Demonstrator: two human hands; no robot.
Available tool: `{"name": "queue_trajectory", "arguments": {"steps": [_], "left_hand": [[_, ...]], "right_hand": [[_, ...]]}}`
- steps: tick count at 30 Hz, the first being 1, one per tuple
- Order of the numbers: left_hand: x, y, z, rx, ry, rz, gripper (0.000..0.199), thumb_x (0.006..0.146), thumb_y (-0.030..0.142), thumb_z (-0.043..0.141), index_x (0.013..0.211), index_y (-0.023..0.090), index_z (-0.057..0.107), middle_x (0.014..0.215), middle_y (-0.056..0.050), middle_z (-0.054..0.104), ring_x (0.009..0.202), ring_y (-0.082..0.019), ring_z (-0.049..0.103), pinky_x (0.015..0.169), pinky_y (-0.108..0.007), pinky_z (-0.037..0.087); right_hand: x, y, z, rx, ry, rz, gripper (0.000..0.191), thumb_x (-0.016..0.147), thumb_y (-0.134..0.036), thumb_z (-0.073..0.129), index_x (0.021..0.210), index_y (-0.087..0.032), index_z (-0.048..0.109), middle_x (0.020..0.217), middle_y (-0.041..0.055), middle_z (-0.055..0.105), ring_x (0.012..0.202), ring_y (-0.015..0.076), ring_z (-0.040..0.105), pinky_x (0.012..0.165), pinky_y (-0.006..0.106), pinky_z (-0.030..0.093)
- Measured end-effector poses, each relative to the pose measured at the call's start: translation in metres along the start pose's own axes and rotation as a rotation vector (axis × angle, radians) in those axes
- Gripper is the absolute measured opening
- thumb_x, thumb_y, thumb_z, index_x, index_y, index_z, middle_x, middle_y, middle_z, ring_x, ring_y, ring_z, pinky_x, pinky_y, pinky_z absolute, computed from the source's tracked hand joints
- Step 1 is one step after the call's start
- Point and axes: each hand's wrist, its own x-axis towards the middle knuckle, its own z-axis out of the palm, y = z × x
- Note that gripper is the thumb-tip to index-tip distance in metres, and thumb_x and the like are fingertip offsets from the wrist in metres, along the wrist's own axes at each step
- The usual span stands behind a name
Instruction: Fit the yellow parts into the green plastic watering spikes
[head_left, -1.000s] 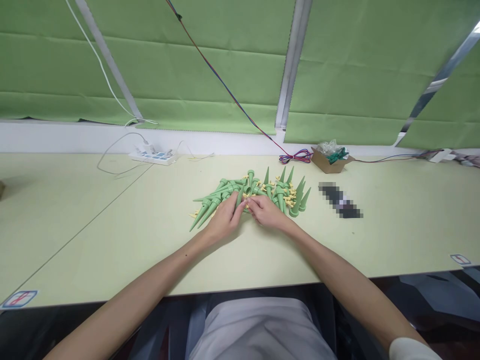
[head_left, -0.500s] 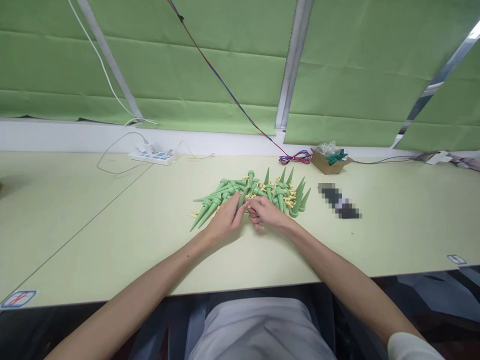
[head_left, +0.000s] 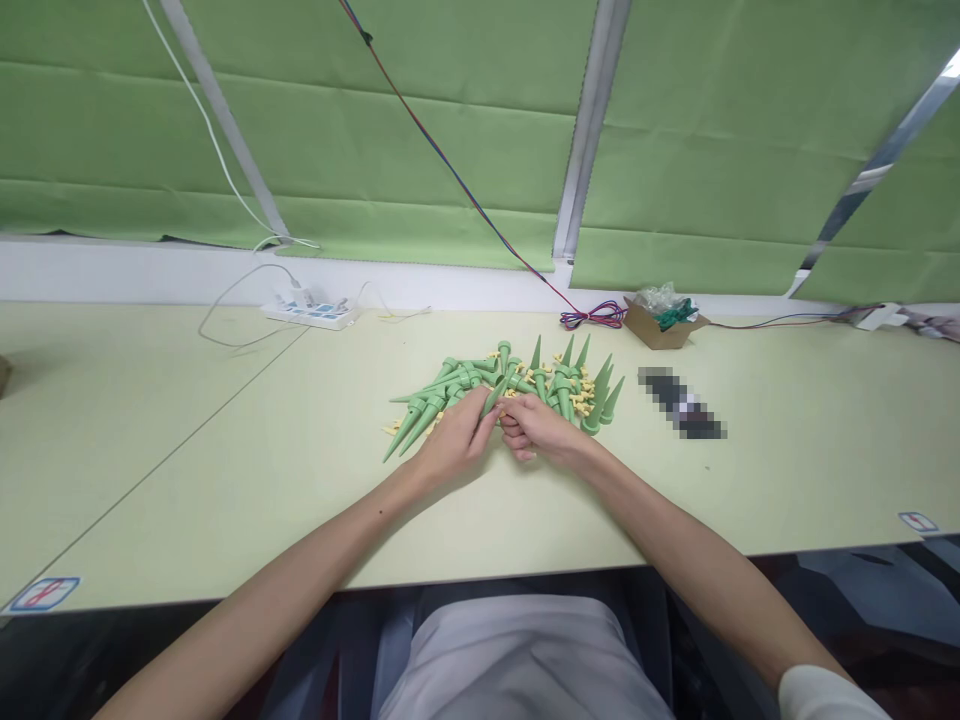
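The left hand (head_left: 459, 430) has its grip closed around a green spike (head_left: 492, 399) that slants up between thumb and fingers, while the right hand (head_left: 543, 427), its fingers curled in, meets it in a tight pinch, though what the fingertips have hold of is too small to tell. Just beyond both hands, more green spikes (head_left: 422, 417) and small yellow pieces (head_left: 580, 403) lie heaped on the desk (head_left: 225, 500). Farther out are a bundled cable (head_left: 592, 316), an open cardboard box (head_left: 658, 335) and, leftward, a white power strip (head_left: 322, 317).
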Motion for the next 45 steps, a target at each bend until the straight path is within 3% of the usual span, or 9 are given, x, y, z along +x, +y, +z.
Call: {"name": "queue_trajectory", "arguments": {"steps": [4,9,15,21,26,31,36,39,45], "left_hand": [[0.002,0.005,-0.001,-0.045,0.038,-0.081,0.027,0.103,0.035,0.041,0.081,0.024,0.034,0.071,0.002,0.045,0.062,-0.015,0.041,0.061,-0.03,0.032],[0.006,0.008,-0.003,-0.118,0.051,-0.242,0.031,0.103,0.039,0.045,0.078,0.023,0.036,0.07,0.002,0.047,0.063,-0.016,0.046,0.062,-0.03,0.036],[0.004,0.004,0.001,-0.01,-0.077,-0.135,0.017,0.1,0.028,0.049,0.09,0.019,0.058,0.089,-0.006,0.069,0.08,-0.022,0.063,0.075,-0.033,0.045],[0.003,0.006,0.001,-0.018,-0.077,-0.082,0.018,0.1,0.023,0.048,0.102,0.017,0.065,0.101,-0.01,0.073,0.091,-0.024,0.067,0.083,-0.035,0.049],[0.003,0.006,0.0,-0.016,-0.074,-0.085,0.019,0.101,0.026,0.048,0.099,0.017,0.064,0.097,-0.009,0.071,0.087,-0.023,0.064,0.081,-0.034,0.048],[0.002,0.002,0.002,0.022,-0.082,-0.122,0.024,0.102,0.038,0.05,0.095,0.018,0.06,0.091,-0.007,0.068,0.077,-0.021,0.061,0.073,-0.033,0.045],[0.0,-0.001,0.002,-0.081,-0.1,-0.254,0.041,0.098,0.042,0.056,0.133,0.022,0.05,0.097,-0.004,0.069,0.065,-0.016,0.06,0.063,-0.03,0.044],[0.0,-0.001,0.001,-0.101,-0.092,-0.279,0.042,0.098,0.04,0.057,0.135,0.023,0.046,0.098,-0.003,0.069,0.063,-0.014,0.06,0.062,-0.03,0.044],[-0.001,-0.002,0.001,-0.022,-0.119,-0.239,0.024,0.098,0.034,0.054,0.118,0.021,0.057,0.082,0.0,0.065,0.066,-0.017,0.058,0.063,-0.03,0.041]], "right_hand": [[0.004,0.004,-0.003,-0.049,0.037,-0.021,0.05,0.098,-0.05,0.056,0.063,-0.025,0.03,0.054,-0.0115,0.017,0.043,0.0067,0.017,0.035,0.019,0.027],[0.013,0.011,-0.01,-0.234,0.301,-0.253,0.053,0.093,-0.069,0.057,0.067,-0.024,0.045,0.049,-0.0095,0.028,0.041,0.009,0.028,0.039,0.024,0.032],[0.012,0.013,-0.01,-0.492,0.397,-0.559,0.036,0.097,-0.055,0.055,0.085,-0.021,0.06,0.06,-0.0047,0.048,0.055,0.0128,0.045,0.053,0.026,0.035],[0.011,0.015,-0.005,-0.432,0.382,-0.592,0.025,0.093,-0.046,0.062,0.093,-0.021,0.062,0.071,-0.0014,0.061,0.063,0.0156,0.058,0.059,0.027,0.045],[0.013,0.016,-0.006,-0.375,0.39,-0.625,0.029,0.09,-0.049,0.065,0.086,-0.02,0.063,0.07,-0.0015,0.06,0.061,0.0143,0.057,0.058,0.026,0.046],[0.013,0.016,-0.008,-0.44,0.506,-0.683,0.029,0.093,-0.047,0.061,0.082,-0.02,0.061,0.064,-0.0033,0.053,0.055,0.012,0.048,0.052,0.025,0.039],[0.007,0.015,-0.004,-0.558,0.778,-0.883,0.028,0.097,-0.043,0.054,0.082,-0.021,0.059,0.06,-0.004,0.049,0.052,0.0113,0.045,0.053,0.025,0.038],[0.004,0.011,-0.003,-0.626,0.884,-0.982,0.025,0.098,-0.039,0.052,0.082,-0.021,0.06,0.06,-0.003,0.052,0.052,0.012,0.048,0.054,0.025,0.041],[0.003,-0.006,-0.017,-0.779,0.878,-0.835,0.025,0.098,-0.036,0.052,0.083,-0.02,0.063,0.06,-0.0026,0.057,0.052,0.0126,0.051,0.059,0.025,0.043]]}}
